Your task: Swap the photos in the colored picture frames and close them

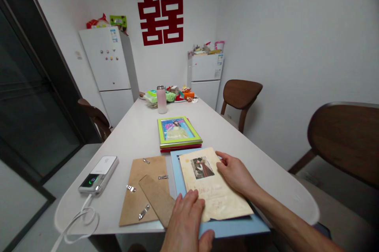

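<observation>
A light blue picture frame [177, 179] lies face down at the white table's near edge. On it rests a cream paper sheet [213, 189] with a small photo printed near its top. My left hand [186, 220] lies flat, fingers on the sheet's near left corner, thumb at the frame's front edge. My right hand [235, 173] rests on the sheet's right side, fingers spread beside the photo. To the left lies the brown frame backing board [139, 189] with metal clips and a stand flap.
A green-framed picture [178, 130] sits stacked on a red frame just beyond. A power bank [98, 173] with a white cable lies at the left. A pink bottle [161, 99] and clutter stand at the far end. Wooden chairs [345, 141] flank the table [133, 133]; two fridges stand behind.
</observation>
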`<action>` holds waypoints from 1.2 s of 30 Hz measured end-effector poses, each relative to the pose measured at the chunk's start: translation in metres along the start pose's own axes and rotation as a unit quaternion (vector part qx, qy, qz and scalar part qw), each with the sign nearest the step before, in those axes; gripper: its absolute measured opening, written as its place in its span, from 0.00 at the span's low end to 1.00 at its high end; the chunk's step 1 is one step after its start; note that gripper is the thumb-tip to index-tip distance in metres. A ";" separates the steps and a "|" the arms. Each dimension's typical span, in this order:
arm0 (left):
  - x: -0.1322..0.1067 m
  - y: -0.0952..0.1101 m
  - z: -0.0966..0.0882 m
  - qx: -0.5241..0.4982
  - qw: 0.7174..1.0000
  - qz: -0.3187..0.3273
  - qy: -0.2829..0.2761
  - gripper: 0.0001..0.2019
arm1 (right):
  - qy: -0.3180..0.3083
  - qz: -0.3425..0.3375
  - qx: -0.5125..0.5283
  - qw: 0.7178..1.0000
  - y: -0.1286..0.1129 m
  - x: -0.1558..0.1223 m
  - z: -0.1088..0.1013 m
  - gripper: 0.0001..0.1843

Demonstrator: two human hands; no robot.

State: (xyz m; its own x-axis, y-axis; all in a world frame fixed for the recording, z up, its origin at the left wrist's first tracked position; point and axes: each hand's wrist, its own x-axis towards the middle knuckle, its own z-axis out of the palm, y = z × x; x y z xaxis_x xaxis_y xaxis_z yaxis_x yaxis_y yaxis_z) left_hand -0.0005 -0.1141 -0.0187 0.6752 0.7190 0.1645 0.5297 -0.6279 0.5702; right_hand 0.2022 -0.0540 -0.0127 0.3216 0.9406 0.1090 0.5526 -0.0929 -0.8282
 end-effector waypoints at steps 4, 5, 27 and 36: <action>0.003 0.005 -0.005 0.025 0.999 -0.002 -0.029 0.25 | 0.018 0.003 -0.011 1.000 0.001 0.001 0.001 0.26; 0.003 0.005 -0.005 0.027 0.999 -0.001 -0.033 0.26 | 0.022 0.008 -0.006 1.000 0.002 0.001 0.000 0.26; 0.007 0.000 -0.005 0.028 0.999 0.021 -0.034 0.25 | -0.008 -0.182 -0.351 0.918 -0.002 -0.010 0.012 0.16; -0.064 -0.070 -0.039 0.180 0.978 -0.051 0.096 0.34 | -0.093 -0.261 -0.203 0.939 -0.048 -0.048 0.027 0.18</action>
State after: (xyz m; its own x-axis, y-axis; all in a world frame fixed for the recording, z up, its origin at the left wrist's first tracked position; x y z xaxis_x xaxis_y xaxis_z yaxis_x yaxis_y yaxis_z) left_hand -0.1007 -0.1043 -0.0383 0.5188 0.8043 0.2897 0.7585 -0.5894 0.2779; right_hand 0.1391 -0.0856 0.0072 -0.1934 0.9303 0.3117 0.8575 0.3147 -0.4071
